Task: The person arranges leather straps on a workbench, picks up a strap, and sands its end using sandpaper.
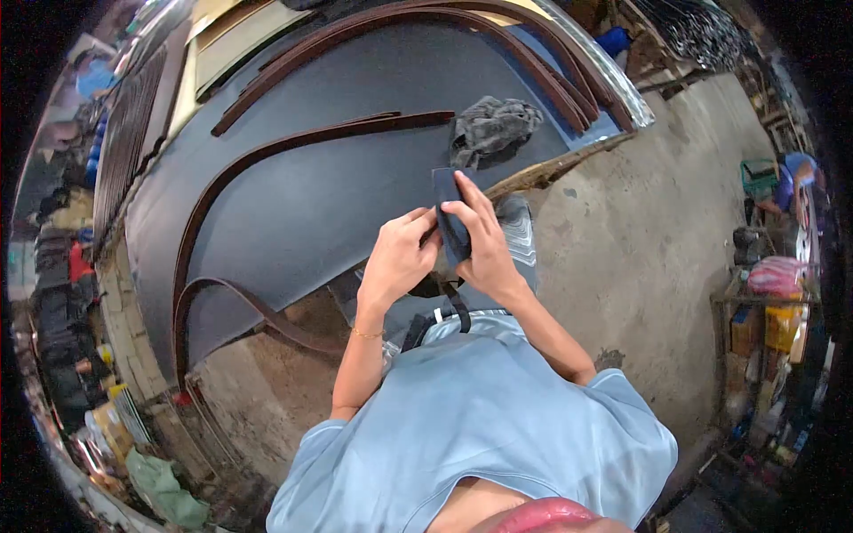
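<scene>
A flat dark rectangular piece is gripped by my right hand, whose fingers lie along its right edge. My left hand is closed beside the lower left of that piece, fingertips pinched on something dark that is mostly hidden. Both hands are in front of my body at the edge of the dark table. A long brown strap curves over the table and hangs off its front edge towards my left forearm. Just beyond my hands lies a crumpled dark grey cloth.
More brown straps lie in a curved bundle at the table's far side. A wooden edge runs along the table's right end. Shelves with goods stand at the right. Another person is at the far right.
</scene>
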`<action>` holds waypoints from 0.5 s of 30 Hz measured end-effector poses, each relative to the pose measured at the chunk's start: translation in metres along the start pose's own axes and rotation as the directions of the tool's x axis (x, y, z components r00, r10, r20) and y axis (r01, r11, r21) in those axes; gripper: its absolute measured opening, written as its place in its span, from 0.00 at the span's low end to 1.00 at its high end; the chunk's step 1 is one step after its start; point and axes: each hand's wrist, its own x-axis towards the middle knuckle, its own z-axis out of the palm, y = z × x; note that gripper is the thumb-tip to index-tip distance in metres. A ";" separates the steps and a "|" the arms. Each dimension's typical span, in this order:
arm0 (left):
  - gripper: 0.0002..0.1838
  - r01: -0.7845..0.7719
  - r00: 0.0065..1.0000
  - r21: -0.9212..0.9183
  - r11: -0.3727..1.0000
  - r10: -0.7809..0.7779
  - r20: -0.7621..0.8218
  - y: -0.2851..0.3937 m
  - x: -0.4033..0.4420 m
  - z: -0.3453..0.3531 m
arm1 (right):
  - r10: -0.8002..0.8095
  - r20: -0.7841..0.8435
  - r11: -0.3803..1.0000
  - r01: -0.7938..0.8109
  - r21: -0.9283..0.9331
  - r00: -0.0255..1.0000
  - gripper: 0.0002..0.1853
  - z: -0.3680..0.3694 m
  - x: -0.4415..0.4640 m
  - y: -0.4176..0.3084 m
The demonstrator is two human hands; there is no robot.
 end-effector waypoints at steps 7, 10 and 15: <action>0.12 0.076 0.997 -0.459 0.885 -0.071 0.029 -0.027 -0.003 0.013 | -0.027 -0.034 0.991 0.022 -0.134 0.999 0.42 0.003 -0.006 0.008; 0.16 0.321 0.947 -0.262 0.910 -0.310 0.083 -0.016 -0.001 0.005 | -0.049 0.085 0.938 0.076 -0.338 0.995 0.44 -0.003 -0.001 0.002; 0.17 0.342 0.914 -0.501 0.795 -0.404 -0.017 -0.067 0.017 0.018 | 0.016 0.247 0.997 -0.032 0.063 0.969 0.35 -0.035 0.019 0.026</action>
